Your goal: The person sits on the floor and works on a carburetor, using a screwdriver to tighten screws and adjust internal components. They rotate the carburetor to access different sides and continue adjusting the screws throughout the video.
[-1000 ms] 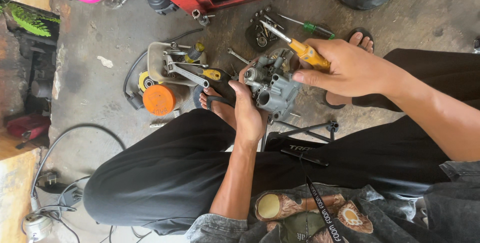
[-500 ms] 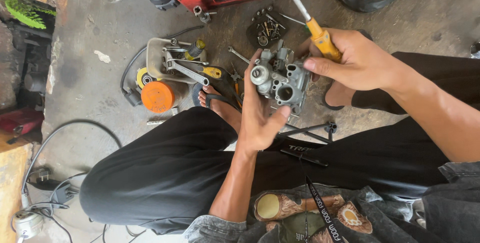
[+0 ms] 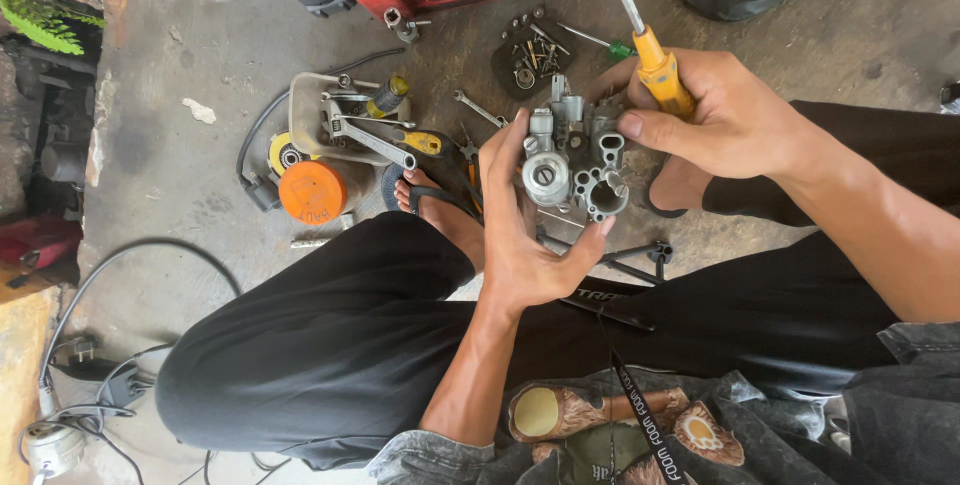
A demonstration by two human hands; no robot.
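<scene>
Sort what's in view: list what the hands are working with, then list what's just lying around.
In hand:
- grey metal carburetor, cradled by the left hand
- yellow-handled screwdriver, gripped by the right hand, which also touches the carburetor

Lying about:
- orange round cap
- tub of tools
- small wrench
- dark dish of screws
- cables

A grey cast-metal carburetor body [image 3: 572, 160] is held up above the concrete floor, between the person's knees. It is compact and blocky, with 1 large round bore facing the camera at lower left, several smaller round ports clustered at lower right, and short posts and fittings standing up from its top. A screwdriver [image 3: 645, 40] with a yellow-orange handle and a bare steel shaft points up and to the left, just beside the carburetor's upper right.
</scene>
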